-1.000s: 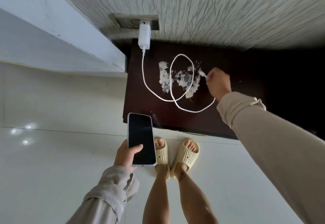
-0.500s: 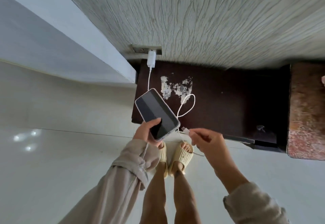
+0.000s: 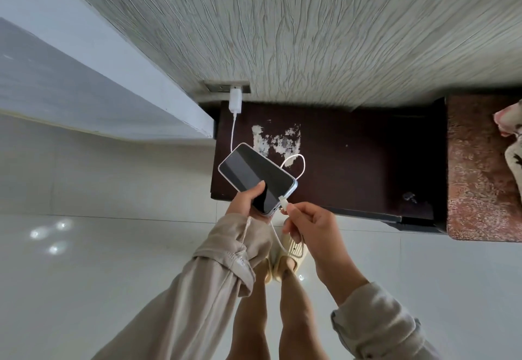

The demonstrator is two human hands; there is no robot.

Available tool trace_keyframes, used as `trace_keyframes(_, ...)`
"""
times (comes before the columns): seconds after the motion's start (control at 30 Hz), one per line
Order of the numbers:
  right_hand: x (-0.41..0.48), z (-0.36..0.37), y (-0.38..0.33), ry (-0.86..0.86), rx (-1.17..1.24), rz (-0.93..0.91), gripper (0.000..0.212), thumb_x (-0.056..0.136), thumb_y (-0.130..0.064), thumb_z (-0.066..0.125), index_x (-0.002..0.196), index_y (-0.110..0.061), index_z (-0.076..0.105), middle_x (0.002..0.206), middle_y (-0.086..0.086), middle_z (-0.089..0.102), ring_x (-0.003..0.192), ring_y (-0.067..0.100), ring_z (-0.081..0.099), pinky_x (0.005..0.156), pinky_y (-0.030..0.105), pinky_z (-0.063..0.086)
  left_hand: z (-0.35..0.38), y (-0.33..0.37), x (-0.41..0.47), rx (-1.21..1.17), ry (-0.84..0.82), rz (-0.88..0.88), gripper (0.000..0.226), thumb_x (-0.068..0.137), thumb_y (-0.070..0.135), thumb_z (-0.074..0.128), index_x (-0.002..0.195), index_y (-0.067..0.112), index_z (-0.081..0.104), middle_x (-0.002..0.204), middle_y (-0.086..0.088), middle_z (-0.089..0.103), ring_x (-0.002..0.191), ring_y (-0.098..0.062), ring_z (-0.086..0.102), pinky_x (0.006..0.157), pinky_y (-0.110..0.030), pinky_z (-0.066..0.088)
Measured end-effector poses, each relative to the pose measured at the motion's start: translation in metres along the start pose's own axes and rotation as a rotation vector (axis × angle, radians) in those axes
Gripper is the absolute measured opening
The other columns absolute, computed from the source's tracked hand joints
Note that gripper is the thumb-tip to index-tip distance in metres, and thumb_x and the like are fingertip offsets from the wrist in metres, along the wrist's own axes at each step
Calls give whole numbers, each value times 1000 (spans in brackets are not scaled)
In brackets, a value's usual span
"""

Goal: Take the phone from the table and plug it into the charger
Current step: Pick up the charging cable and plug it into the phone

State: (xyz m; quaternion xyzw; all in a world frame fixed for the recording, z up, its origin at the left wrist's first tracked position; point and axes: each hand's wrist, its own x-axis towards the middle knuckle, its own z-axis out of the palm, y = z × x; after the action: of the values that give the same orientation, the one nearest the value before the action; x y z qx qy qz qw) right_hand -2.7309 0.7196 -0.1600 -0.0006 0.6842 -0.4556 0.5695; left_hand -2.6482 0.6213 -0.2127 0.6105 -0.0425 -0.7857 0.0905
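A dark-screened phone (image 3: 254, 172) with a pale blue edge is held tilted in my left hand (image 3: 248, 200), above the front edge of the dark wooden table (image 3: 353, 162). My right hand (image 3: 308, 225) pinches the white cable plug (image 3: 283, 202), whose tip touches the phone's lower edge. The white cable (image 3: 300, 163) loops over the table and runs up to the white charger (image 3: 235, 102) plugged into the wall socket (image 3: 217, 88). Whether the plug is fully seated I cannot tell.
The table stands against a textured grey wall (image 3: 310, 35), with a white wall corner (image 3: 113, 77) to its left. A reddish-brown patterned surface (image 3: 477, 167) borders the table on the right. My feet in cream sandals (image 3: 291, 252) stand on the glossy white floor.
My right hand has brought the plug from just beside the phone up against its lower edge. The phone sits slightly higher in my left hand, and the view has pulled back.
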Motion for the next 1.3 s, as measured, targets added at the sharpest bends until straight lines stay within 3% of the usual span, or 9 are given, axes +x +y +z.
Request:
trace_keyframes(0.4,-4,-7,12,28,-58,1,28,90,-11,52,64,-13,63,35,-5,57,34,2,37,39,13,32,-13,-12,4,-1,-24,2,16,90,12,52,79,6,61,50,-4,73,45,-13,70,45,-19,56)
trace_keyframes(0.53,-8,-9,14,11,-88,26,26,90,-11,54,65,-10,63,35,-5,57,33,2,37,37,11,33,-18,-13,3,113,-21,96,8,87,10,55,92,12,60,79,-7,72,73,-24,69,62,-33,56)
trace_keyframes(0.6,-8,-9,14,7,-94,46,27,89,-13,55,64,-11,62,35,-5,57,35,5,36,38,12,32,-16,-14,1,186,-14,153,15,87,8,56,101,15,57,90,-8,64,83,-26,62,69,-36,52)
trace_keyframes(0.7,-7,-9,12,31,-129,39,28,89,-13,55,61,-13,62,35,-6,55,37,8,38,40,14,34,-6,-17,-8,135,-20,218,29,89,3,52,117,10,50,101,-12,59,86,-25,61,65,-30,57)
trace_keyframes(0.8,-6,-11,12,47,-145,20,29,90,-11,54,61,-13,61,36,-6,55,38,8,38,41,16,36,3,-19,-13,159,-34,268,42,90,-1,48,131,3,42,109,-16,56,98,-30,58,78,-34,53)
trace_keyframes(0.9,-6,-12,13,55,-163,4,30,90,-10,54,61,-15,61,38,-6,56,36,6,39,44,17,38,11,-16,-15,189,-61,311,37,89,-4,49,124,8,47,95,-8,61,84,-22,63,66,-29,59)
trace_keyframes(1.07,-7,-14,22,55,-107,9,25,91,-10,53,67,-12,61,47,-1,56,34,2,41,41,11,38,17,-14,-16,287,-164,340,30,87,-7,50,108,14,54,92,-3,64,79,-16,66,53,-23,59)
trace_keyframes(1.2,-10,-15,29,-25,-40,-12,22,90,-9,52,71,-9,61,46,-4,57,36,2,44,42,10,40,17,-9,-18,340,-247,340,31,86,-10,48,104,15,55,95,-5,63,90,-22,62,73,-30,55)
trace_keyframes(1.3,-9,-19,28,-106,-89,-31,23,92,-11,50,73,-15,63,45,-7,62,40,1,48,48,11,44,12,-3,-19,372,-300,386,35,85,-10,49,96,23,56,96,-3,64,87,-19,68,66,-27,57)
